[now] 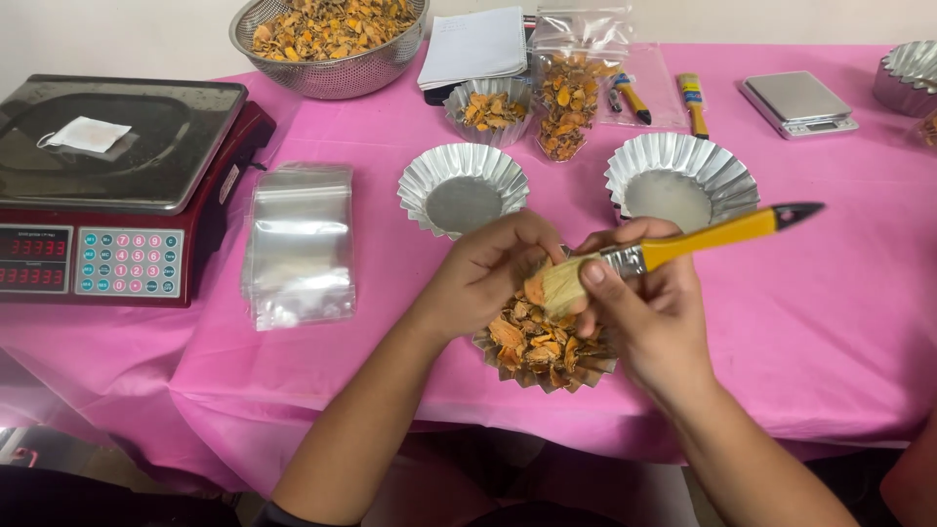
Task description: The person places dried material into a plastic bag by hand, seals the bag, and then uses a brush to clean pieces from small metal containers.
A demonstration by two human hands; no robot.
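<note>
Above a fluted foil cup [543, 376] of dried orange slices [532, 344], left hand [488, 268] pinches one piece [535, 290]; right hand [649, 307] grips a bristly yellow-handled brush [673, 249], hiding the cup's far rim.

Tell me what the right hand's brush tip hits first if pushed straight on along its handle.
The right hand aims the brush down-left; its bristles already touch the orange slice in the left hand.

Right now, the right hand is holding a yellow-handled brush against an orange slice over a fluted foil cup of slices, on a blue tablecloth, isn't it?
Not quite: the tablecloth is pink, not blue, as the head view shows. The rest holds: the right hand holds the yellow-handled brush against an orange slice over the fluted foil cup of slices.
</note>
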